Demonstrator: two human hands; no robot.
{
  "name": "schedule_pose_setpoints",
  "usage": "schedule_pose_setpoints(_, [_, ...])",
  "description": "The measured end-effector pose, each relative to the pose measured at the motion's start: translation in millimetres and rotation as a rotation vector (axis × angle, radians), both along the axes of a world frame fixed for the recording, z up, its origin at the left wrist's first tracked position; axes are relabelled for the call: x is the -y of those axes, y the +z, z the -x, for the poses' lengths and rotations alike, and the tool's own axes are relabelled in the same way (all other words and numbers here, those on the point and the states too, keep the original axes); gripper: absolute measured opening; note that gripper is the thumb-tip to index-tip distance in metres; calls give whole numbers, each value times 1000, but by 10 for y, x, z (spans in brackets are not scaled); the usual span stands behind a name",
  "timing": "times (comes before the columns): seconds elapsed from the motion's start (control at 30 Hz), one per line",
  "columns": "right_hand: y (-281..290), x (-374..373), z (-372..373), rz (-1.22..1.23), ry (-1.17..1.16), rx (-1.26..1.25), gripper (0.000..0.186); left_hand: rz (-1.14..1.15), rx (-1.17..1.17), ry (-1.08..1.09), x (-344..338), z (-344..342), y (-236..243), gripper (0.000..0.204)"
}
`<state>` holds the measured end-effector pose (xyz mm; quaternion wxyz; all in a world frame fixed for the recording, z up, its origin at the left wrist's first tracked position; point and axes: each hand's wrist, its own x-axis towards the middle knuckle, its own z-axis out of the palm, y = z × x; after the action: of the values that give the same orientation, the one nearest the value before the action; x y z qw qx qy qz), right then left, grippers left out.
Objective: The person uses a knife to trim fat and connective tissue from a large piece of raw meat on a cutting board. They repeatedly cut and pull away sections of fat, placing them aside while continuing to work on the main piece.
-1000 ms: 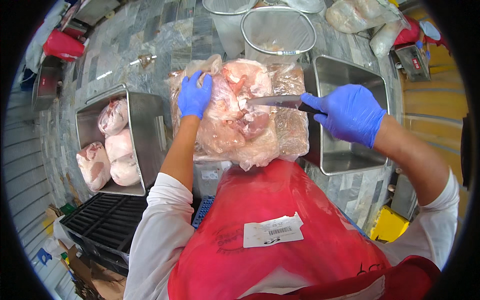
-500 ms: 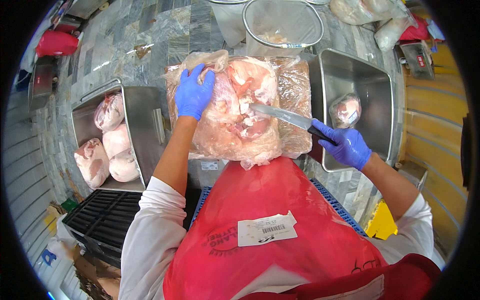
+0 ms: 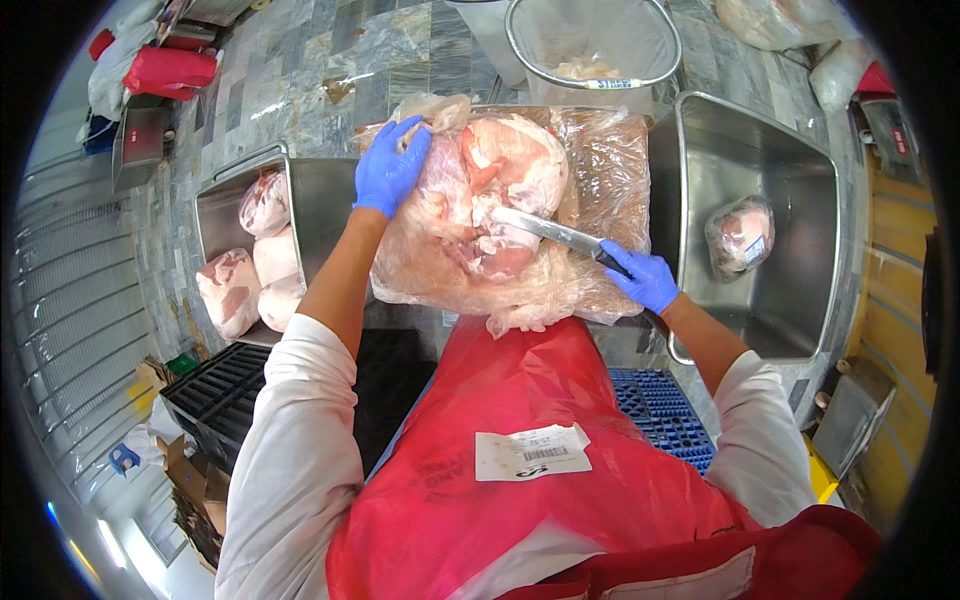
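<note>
Pale pink raw meat, with whitish fat and darker red patches, lies on a wide sheet of clear plastic film. At the meat's upper left edge rests my left hand, blue-gloved, its fingers spread over the film and meat. My right hand, also in a blue glove, is closed around the dark handle of a knife. The blade points left, its tip touching the meat near the middle; whether it is cut in there I cannot tell. Film partly covers the meat's lower side.
A metal tub on the left holds several bagged meat pieces. To the right, a deeper metal tub contains one wrapped piece. Beyond the meat stands a bag-lined bin with a metal rim. A black crate sits at lower left.
My right hand and the knife have shifted left, toward the meat. My left hand stays at the meat's upper left. The whole view has shifted a little.
</note>
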<state>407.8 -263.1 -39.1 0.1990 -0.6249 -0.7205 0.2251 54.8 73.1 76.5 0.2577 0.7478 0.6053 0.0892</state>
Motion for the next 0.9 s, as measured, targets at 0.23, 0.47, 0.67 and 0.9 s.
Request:
schedule_pose_setpoints(0.23, [464,393,561,249,-213,-252,68,46,-4,64,-44,74,-76,63])
schedule_pose_setpoints(0.47, [1546,855,1008,449,-553,-747,64,100,94,113,215,108,29,76])
schedule_pose_setpoints(0.67, [2319,880,1315,532,-532,-550,62,-143,-39,174,614,96,-30,91])
schedule_pose_setpoints(0.9, [2495,572,1537,533,-530,-423,54,-250,39,95,799,86,-135,94])
